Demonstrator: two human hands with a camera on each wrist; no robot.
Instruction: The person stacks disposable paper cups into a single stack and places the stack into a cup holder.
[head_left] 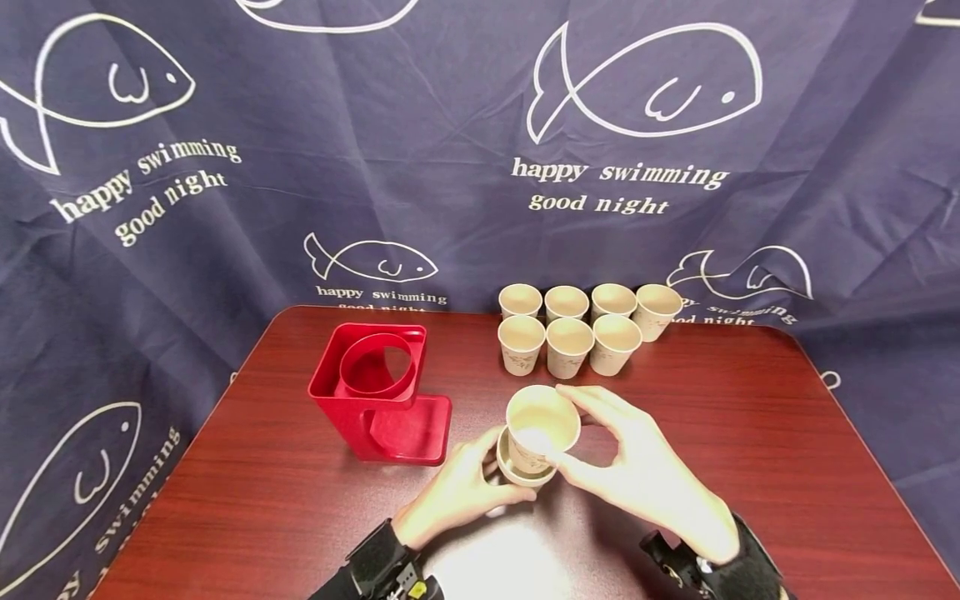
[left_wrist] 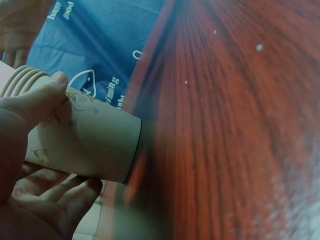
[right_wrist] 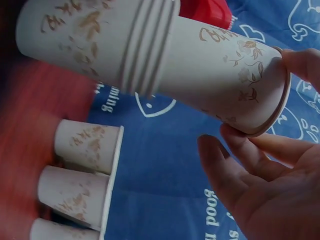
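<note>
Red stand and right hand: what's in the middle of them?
In the head view, the left hand and the held cups lie between the red stand and the right hand.

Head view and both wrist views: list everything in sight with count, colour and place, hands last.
Standing cups: seven, cream, far side of table, four behind three
Held cup: one, cream, base inside the stack
Stack: one, several cream cups, in front of the standing cups
Stand: one, red, left on table
Table: one, reddish brown, under everything
Curtain: dark blue, white fish and lettering, behind table
Left hand: one, bare, gripping stack
Right hand: one, bare, pinching held cup
Wristbands: two, black, one per wrist
</note>
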